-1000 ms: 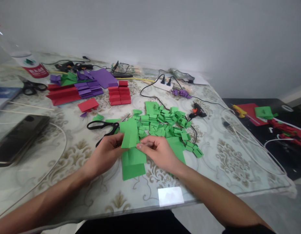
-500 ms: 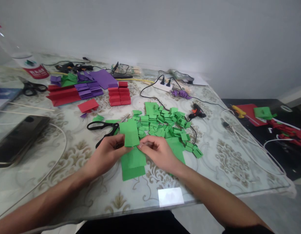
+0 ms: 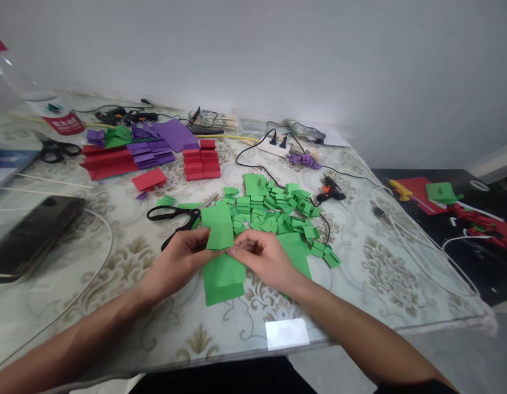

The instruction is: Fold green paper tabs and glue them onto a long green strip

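Between my two hands is a creased strip of green paper, its upper panel standing tilted above a fold. My left hand pinches its left edge, thumb in front. At the right end of the fold, my right hand presses thumb and fingertips together on the paper. Another green sheet lies below the strip on the table. Black-handled scissors lie open just behind my left hand, their blades partly behind the strip. A heap of small folded green paper pieces spreads behind my right hand.
Folded red paper and purple paper lie further back. A glue gun with a cord sits at the right, near a white power strip. A phone, a bottle and other scissors are at the left.
The fingertips of my right hand have slid slightly left along the fold of the green strip, closer to my left thumb. Both hands keep their hold.
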A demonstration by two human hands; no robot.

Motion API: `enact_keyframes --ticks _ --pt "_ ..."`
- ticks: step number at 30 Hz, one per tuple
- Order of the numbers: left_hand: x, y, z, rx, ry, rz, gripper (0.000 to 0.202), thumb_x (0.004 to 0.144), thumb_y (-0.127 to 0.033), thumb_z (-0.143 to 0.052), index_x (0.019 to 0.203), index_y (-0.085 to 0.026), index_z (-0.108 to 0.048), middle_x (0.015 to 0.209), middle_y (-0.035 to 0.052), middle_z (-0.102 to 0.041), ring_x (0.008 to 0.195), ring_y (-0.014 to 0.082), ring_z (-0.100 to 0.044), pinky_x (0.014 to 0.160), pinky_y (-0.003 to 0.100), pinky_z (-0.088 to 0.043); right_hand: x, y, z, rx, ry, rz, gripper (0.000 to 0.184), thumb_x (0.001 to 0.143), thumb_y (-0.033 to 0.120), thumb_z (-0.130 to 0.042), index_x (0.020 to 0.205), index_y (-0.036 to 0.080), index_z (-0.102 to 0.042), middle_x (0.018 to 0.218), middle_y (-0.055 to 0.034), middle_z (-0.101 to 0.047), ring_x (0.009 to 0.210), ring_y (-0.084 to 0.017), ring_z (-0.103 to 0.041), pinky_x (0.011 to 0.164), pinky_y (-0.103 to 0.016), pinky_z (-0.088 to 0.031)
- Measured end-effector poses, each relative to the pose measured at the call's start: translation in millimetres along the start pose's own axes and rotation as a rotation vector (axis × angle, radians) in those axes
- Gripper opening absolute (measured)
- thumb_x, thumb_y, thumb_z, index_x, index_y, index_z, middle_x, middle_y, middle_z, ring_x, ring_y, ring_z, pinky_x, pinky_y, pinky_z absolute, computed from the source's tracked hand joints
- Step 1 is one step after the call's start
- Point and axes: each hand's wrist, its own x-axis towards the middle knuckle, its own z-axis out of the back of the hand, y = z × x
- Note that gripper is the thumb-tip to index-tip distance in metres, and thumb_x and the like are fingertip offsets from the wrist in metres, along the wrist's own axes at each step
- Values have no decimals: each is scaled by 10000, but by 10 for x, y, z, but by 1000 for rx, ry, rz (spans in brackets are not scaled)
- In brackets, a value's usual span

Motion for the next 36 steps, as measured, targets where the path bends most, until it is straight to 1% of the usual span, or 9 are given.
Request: enact_keyframes --ticks 5,11,14,16,19,22,28,32,36 --pt "5 52 47 147 -114 -73 205 859 -392 -713 803 -196 -745 753 -9 -718 689 155 -611 656 250 -473 -6 50 1 6 -77 35 327 761 466 -812 728 188 -643 616 44 -519 566 -103 -426 535 -249 -322" --pt "25 88 56 176 -49 -108 222 883 -386 -684 783 -190 -719 716 -12 -695 664 147 -606 627 243 -462 -6 34 16 -55 -39 40 494 781 506 -762 585 219 -410 575 70 -310 540 -101 -298 518 -267 -230" --pt "47 34 144 224 -59 -107 267 899 -376 -662 718 -184 -694 645 -7 -686 638 150 -620 659 255 -490 13 50 79 -57 -125 59 508 781 499 -765 587 224 -384 592 65 -298 555 -108 -299 531 -273 -232" --pt "54 -1 201 236 -127 -111 279 895 -376 -667 693 -183 -676 628 -4 -684 619 147 -616 653 254 -493 27 67 113 -56 -181 67 519 793 495 -756 588 226 -362 589 67 -280 552 -106 -277 530 -274 -214" --pt "43 -19 188 211 -173 -124 257 901 -386 -662 740 -187 -684 657 2 -697 646 159 -632 664 260 -505 29 68 110 -34 -168 57 512 799 473 -755 591 226 -358 578 70 -286 544 -103 -274 528 -271 -216" --pt "21 5 78 187 -117 -135 224 908 -406 -654 851 -197 -712 740 1 -713 705 175 -644 672 265 -505 5 38 48 -5 -120 41 446 789 459 -761 604 218 -435 584 59 -363 556 -111 -348 538 -267 -279" --pt "11 45 35 299 -50 -178 247 927 -382 -627 772 -195 -672 703 -22 -645 670 150 -578 625 247 -436 -14 3 -1 41 -77 43 389 760 472 -785 627 201 -539 615 36 -467 588 -127 -426 578 -276 -368" --pt "16 3 137 283 -49 -157 286 945 -380 -602 737 -193 -663 673 -12 -663 671 156 -607 679 265 -463 27 22 70 27 -171 56 438 769 467 -791 607 211 -475 591 54 -389 569 -118 -373 538 -263 -304" --pt "14 -36 139 198 -125 -141 273 932 -369 -598 723 -197 -637 666 -12 -663 669 159 -611 691 272 -476 39 31 77 39 -209 56 503 770 473 -792 588 217 -400 584 72 -304 546 -101 -290 518 -259 -232"
